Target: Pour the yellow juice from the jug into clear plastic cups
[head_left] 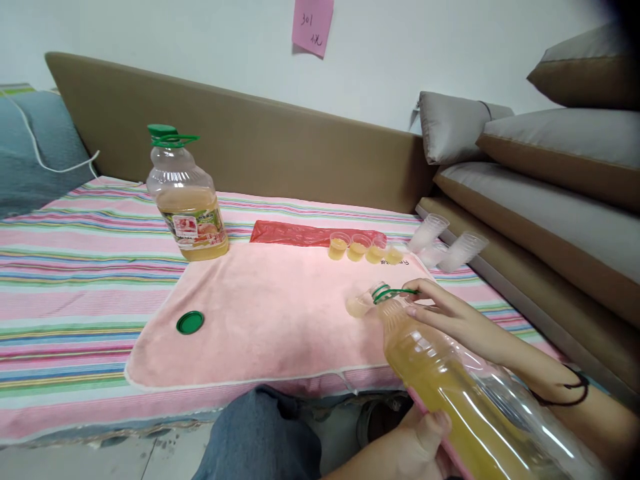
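Note:
A large clear plastic jug of yellow liquid, resembling cooking oil [430,363], lies tilted, its mouth pointing at a small clear plastic cup [357,304] on the pink cloth [260,313]. My left hand [417,443] is closed around the underside of its body. Up at the neck, my right hand [435,303] grips the green carrying loop [397,291]. Several small cups with yellow liquid [357,249] stand in a row behind. A flat green cap [191,323] lies on the cloth's left part.
A second jug with a green lid [193,207] stands upright at the back left. A red plastic bag [295,233] lies behind the cloth. Stacked clear cups [463,252] lie on the right, beside piled cushions [560,180]. A brown headboard [260,133] spans the back.

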Demonstrator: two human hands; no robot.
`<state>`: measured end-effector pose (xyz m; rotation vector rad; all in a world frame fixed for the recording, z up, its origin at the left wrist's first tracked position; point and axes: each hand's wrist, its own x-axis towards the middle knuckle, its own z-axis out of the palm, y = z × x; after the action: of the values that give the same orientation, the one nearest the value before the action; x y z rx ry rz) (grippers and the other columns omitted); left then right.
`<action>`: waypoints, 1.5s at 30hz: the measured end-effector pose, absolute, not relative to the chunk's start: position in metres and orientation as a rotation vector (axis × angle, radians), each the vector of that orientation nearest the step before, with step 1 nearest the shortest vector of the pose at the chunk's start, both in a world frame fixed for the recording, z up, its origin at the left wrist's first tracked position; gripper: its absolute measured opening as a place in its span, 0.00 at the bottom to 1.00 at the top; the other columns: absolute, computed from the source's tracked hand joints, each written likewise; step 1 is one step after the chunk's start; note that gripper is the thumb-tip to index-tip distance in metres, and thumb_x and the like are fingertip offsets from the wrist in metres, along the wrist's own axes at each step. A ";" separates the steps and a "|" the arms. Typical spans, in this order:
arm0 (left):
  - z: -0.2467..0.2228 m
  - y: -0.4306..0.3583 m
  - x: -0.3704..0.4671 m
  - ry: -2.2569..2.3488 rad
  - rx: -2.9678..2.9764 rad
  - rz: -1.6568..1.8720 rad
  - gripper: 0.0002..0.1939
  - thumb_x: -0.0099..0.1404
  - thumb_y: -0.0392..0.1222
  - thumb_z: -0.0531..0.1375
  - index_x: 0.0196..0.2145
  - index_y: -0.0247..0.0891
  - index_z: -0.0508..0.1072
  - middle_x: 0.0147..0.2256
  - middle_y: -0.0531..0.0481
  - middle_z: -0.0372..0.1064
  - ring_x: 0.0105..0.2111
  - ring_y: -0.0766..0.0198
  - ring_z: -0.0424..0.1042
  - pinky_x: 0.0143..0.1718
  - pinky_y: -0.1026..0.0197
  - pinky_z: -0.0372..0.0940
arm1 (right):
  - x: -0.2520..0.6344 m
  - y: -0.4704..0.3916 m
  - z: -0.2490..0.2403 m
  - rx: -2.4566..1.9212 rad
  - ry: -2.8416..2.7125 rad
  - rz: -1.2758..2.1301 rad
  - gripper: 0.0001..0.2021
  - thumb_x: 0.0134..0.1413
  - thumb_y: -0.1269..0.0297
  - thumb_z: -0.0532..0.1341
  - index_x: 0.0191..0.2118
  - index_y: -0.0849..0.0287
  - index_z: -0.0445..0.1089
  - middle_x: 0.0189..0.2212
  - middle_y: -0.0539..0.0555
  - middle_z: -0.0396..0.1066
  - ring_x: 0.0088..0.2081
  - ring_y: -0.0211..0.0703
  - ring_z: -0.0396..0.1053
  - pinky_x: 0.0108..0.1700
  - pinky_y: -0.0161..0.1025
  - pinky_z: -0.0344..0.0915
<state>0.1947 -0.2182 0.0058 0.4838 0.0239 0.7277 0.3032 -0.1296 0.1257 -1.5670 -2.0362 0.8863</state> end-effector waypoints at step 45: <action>-0.006 -0.221 0.200 0.045 0.451 0.710 0.44 0.42 0.70 0.66 0.52 0.39 0.72 0.52 0.36 0.71 0.57 0.39 0.64 0.60 0.39 0.54 | 0.302 -0.130 0.129 -1.576 -2.037 0.871 0.19 0.58 0.44 0.56 0.46 0.52 0.64 0.47 0.55 0.68 0.52 0.52 0.64 0.55 0.50 0.61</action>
<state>0.2001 -0.2207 -0.0065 0.4508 0.0453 0.7102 0.3020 -0.1303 0.1288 -1.5764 -2.0365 0.8711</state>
